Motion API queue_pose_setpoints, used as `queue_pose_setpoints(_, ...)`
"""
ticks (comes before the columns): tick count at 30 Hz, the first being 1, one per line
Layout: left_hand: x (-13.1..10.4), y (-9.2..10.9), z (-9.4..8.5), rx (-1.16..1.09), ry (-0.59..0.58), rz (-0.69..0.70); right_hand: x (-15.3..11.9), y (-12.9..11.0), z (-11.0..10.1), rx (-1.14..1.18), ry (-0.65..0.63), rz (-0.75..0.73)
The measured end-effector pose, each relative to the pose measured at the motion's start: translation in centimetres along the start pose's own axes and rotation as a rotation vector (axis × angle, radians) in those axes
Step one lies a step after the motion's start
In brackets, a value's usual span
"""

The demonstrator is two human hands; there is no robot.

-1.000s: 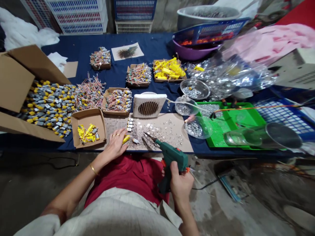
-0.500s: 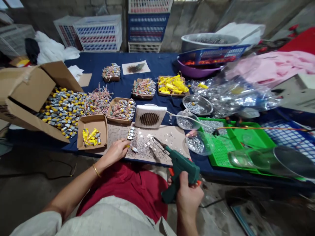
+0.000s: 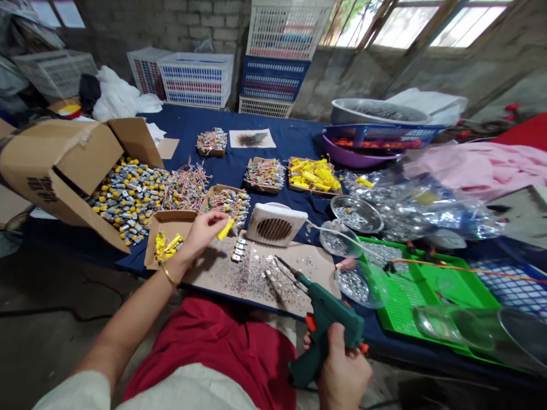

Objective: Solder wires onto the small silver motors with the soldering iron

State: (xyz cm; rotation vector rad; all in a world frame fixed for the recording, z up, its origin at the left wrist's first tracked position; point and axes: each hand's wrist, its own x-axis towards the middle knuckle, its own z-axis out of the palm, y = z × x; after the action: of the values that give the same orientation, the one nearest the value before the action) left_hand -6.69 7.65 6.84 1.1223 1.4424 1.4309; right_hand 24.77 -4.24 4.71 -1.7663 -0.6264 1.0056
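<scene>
My left hand (image 3: pixel 204 234) is closed in a pinch on a small motor with a yellow cover (image 3: pixel 224 229), held above the cardboard sheet (image 3: pixel 213 276). Just right of it, a short row of small motors (image 3: pixel 238 249) stands on the sheet. My right hand (image 3: pixel 345 367) wraps round the grip of a green soldering gun (image 3: pixel 331 307). The gun's thin tip points up and left over small metal bits scattered on the sheet. Left of my left hand is an open cardboard tray (image 3: pixel 154 259) with several yellow-covered motors.
A small white fan (image 3: pixel 277 223) stands behind the sheet. A large carton (image 3: pixel 64 159) spills motors (image 3: pixel 128 196) at left. Trays of wired motors (image 3: pixel 265 175) and yellow pieces (image 3: pixel 315 173) lie behind. Bowls of metal parts (image 3: pixel 354 286) and a green basket (image 3: pixel 393 302) are at right.
My left hand has risen from the sheet, with the yellow-covered motor now clearly in its fingers. The view has tilted up; my right hand still holds the soldering gun.
</scene>
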Motion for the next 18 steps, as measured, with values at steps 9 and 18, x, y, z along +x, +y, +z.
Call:
queue_pose_setpoints(9,10.2,1.1,0.8,-0.111,0.104,-0.126,-0.1,0.8,-1.1,0.045,-0.003,0.025)
queue_pose_setpoints(18,18.6,4.3,8.2,-0.14,-0.056,-0.184,0.3,-1.1,-4.8,0.109,0.121,0.025)
